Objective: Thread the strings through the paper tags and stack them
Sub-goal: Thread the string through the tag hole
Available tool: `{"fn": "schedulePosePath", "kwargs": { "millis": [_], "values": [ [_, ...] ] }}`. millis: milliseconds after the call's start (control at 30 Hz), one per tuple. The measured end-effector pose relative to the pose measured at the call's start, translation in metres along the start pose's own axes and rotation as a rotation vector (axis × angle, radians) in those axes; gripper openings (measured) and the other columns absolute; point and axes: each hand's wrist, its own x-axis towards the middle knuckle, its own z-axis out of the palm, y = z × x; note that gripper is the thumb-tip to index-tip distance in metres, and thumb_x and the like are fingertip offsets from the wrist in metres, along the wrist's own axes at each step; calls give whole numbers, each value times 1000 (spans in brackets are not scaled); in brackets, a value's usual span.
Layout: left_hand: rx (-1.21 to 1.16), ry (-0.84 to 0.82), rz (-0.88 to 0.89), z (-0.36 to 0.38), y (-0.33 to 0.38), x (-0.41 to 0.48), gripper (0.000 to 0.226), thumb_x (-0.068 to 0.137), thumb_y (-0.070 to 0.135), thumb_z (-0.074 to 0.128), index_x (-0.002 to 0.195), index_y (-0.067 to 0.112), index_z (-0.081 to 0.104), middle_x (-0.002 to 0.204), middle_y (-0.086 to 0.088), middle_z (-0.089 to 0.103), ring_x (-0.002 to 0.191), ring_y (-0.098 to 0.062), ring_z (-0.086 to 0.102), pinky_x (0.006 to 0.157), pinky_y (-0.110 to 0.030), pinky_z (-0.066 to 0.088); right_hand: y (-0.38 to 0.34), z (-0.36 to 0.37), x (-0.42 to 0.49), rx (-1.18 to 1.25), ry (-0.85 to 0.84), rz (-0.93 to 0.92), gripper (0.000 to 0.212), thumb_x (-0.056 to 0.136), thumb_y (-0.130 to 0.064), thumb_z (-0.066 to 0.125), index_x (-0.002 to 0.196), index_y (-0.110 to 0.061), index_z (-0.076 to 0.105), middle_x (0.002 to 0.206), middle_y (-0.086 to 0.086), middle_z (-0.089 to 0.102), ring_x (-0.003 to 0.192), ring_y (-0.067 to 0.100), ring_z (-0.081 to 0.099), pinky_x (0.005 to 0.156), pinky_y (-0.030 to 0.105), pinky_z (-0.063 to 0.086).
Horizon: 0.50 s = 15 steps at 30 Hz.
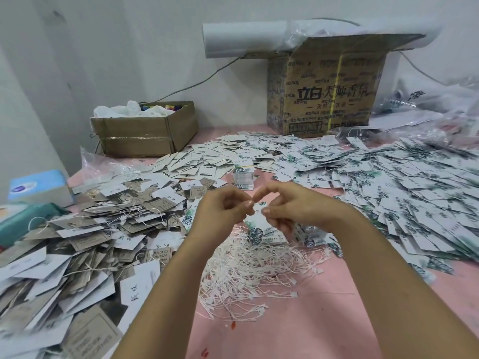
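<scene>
Pink surface (324, 320), heavily littered. Left hand (223, 207) and right hand (293, 207) meet above it, fingers curled, both pinching one small white leaf-printed paper tag (259, 209); cannot tell whether a string is in it. Loose heap of white strings (246, 270) lies directly below. Banded stack of tags (243, 177) just beyond. Spread of leaf-printed tags (388, 182) to the right, pile of grey-brown tags (90, 229) to the left.
</scene>
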Motion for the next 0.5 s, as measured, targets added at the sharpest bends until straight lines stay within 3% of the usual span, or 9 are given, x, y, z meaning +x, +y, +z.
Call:
{"fn": "schedulePosePath", "kwargs": {
  "millis": [133, 333, 500],
  "values": [
    [-8, 102, -33, -6, -7, 2, 15, 87, 0, 61, 76, 10, 63, 64, -2, 66, 46, 4, 56, 46, -8, 41, -1, -12, -6, 135, 99, -121, 16, 95, -1, 45, 103, -9, 57, 55, 0, 55, 46, 14, 47, 44, 21, 40],
    [83, 81, -83, -4, -20, 5, 10, 87, 3, 62, 80, 9, 64, 68, -5, 67, 47, 4, 56, 48, -8, 40, -3, -16, -7, 298, 101, -196, 35, 91, 10, 37, 81, -6, 65, 64, 4, 63, 54, 14, 54, 51, 23, 46],
    [166, 81, -106, -5, -29, 6, 7, 88, 6, 62, 83, 8, 67, 61, 5, 67, 46, 2, 51, 52, -18, 40, -3, -19, -9, 209, 174, -91, 26, 90, 7, 43, 84, -7, 64, 56, 1, 59, 40, 9, 42, 38, 17, 29]
  ]
}}
